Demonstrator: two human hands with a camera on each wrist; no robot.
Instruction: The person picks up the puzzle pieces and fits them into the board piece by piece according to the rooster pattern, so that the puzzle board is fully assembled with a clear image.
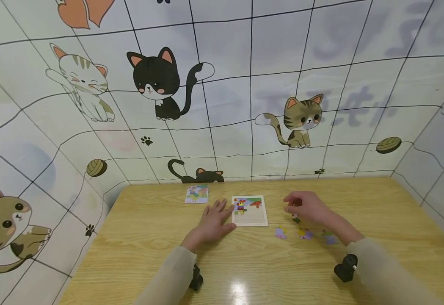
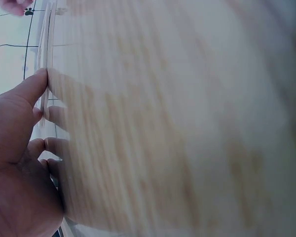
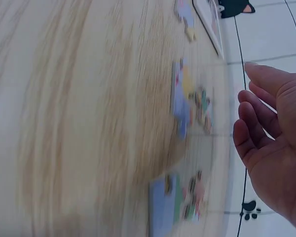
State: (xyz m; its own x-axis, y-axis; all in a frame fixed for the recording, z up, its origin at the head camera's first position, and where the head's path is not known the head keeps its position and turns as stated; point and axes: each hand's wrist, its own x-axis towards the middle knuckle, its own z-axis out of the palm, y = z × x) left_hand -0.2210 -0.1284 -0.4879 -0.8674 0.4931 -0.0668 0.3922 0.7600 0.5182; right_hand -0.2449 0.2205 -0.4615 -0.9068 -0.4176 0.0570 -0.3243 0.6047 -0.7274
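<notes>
A jigsaw puzzle board (image 1: 250, 219) with a white frame lies on the wooden table, its upper part filled with colorful pieces and its lower part showing bare backing. My left hand (image 1: 215, 222) rests flat at the board's left edge, thumb and fingers spread against the frame. Over the loose pieces to the right hovers my right hand (image 1: 308, 206), fingers loosely bent; in the right wrist view no piece shows in the hand (image 3: 281, 133). Beneath and near it lie a greenish puzzle piece (image 1: 296, 219), a yellow and purple piece (image 1: 304, 234), a lilac piece (image 1: 280, 232) and a blue-green piece (image 1: 330, 238).
A small picture card (image 1: 197, 194) lies at the back left of the table (image 1: 149, 237). Behind the table stands a wall covering (image 1: 229, 106) printed with cats and grid lines. Light reflects off the tabletop near the front.
</notes>
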